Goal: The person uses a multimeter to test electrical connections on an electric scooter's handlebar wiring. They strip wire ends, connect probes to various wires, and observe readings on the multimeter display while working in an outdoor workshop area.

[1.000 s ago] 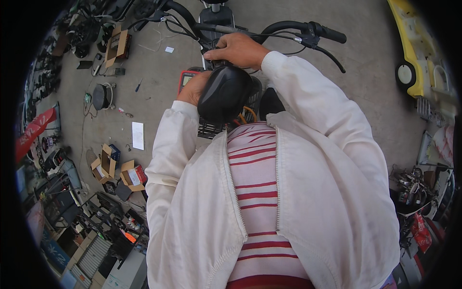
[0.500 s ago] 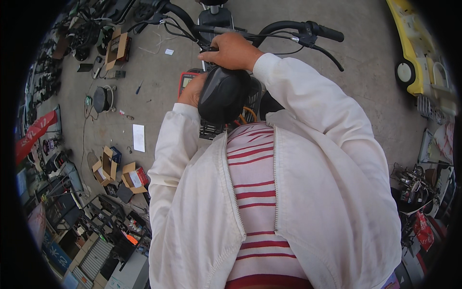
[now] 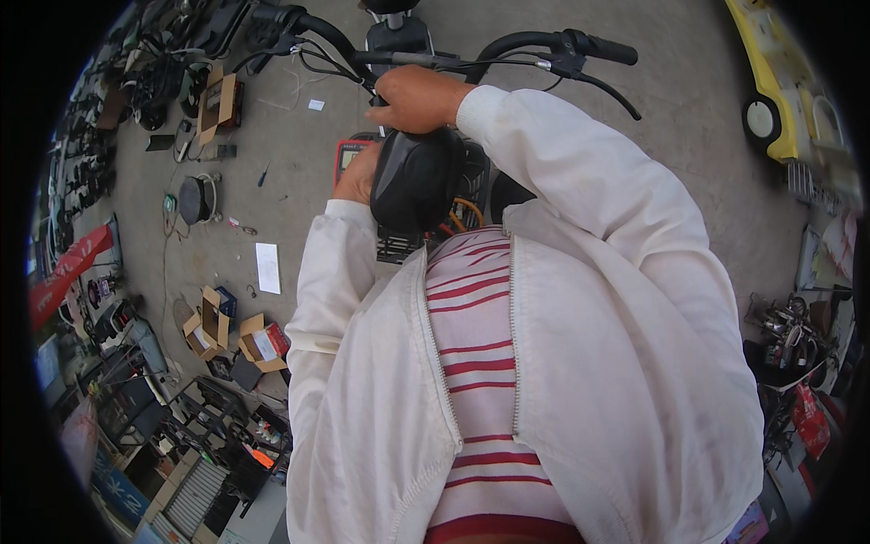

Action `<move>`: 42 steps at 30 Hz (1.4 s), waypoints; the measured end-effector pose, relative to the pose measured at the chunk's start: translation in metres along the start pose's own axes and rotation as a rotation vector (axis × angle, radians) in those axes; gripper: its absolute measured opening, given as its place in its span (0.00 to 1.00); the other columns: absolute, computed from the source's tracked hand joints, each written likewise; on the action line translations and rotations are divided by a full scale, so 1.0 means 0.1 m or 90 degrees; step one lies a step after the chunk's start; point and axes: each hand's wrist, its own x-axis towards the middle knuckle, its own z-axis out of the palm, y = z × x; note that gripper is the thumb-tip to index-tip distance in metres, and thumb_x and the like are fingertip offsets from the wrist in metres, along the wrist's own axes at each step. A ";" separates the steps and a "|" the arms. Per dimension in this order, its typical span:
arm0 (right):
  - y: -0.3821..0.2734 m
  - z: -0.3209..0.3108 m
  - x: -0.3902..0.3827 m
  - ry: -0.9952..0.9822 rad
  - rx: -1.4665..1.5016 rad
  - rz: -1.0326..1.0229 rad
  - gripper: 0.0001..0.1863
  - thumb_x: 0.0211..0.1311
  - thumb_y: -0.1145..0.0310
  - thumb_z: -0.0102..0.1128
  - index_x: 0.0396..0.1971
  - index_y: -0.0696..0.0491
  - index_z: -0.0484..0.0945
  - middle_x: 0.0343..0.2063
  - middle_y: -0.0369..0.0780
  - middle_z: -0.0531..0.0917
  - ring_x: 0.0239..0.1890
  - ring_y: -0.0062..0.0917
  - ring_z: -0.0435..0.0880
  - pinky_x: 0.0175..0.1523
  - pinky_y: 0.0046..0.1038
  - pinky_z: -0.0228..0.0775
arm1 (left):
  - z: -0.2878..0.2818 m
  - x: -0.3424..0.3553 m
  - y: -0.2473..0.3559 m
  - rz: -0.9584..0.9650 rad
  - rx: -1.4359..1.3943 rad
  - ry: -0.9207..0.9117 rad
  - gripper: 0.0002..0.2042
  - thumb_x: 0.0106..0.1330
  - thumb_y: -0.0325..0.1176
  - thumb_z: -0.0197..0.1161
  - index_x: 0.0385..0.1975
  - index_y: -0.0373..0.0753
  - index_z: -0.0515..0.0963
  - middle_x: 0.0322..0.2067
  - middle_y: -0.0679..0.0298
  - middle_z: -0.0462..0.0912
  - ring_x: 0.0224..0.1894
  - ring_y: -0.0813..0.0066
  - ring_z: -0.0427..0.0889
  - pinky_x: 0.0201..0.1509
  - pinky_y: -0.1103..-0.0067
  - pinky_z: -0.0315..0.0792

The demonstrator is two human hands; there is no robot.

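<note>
A two-wheeled bike stands before me, its dark handlebar (image 3: 521,45) across the top and its black saddle (image 3: 417,186) close to my body. My right hand (image 3: 419,98) is closed just beyond the saddle, below the middle of the handlebar; whatever its fingers hold is hidden. To the left of the saddle is my left hand (image 3: 358,174), its fingers out of sight behind the saddle. A red-edged meter with a small display (image 3: 347,156) shows just beyond that hand. Orange cables (image 3: 469,210) run beside the saddle, above a black rack (image 3: 399,247).
On the floor to the left lie a white sheet (image 3: 267,267), a screwdriver (image 3: 263,175), a round dark coil (image 3: 194,200) and open cardboard boxes (image 3: 263,343). Bikes and parts crowd the far left. A yellow vehicle (image 3: 788,100) stands at the right.
My right hand has shifted slightly left, its fingers more curled. My left hand stays beside the saddle. The view has shifted a little.
</note>
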 end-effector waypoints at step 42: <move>0.19 -0.08 -0.11 -0.104 0.444 0.179 0.29 0.51 0.43 0.66 0.26 0.61 0.79 0.18 0.35 0.73 0.21 0.18 0.68 0.25 0.22 0.57 | 0.14 0.05 -0.12 0.009 -0.079 0.099 0.09 0.65 0.30 0.57 0.39 0.30 0.76 0.33 0.56 0.83 0.31 0.69 0.84 0.35 0.75 0.81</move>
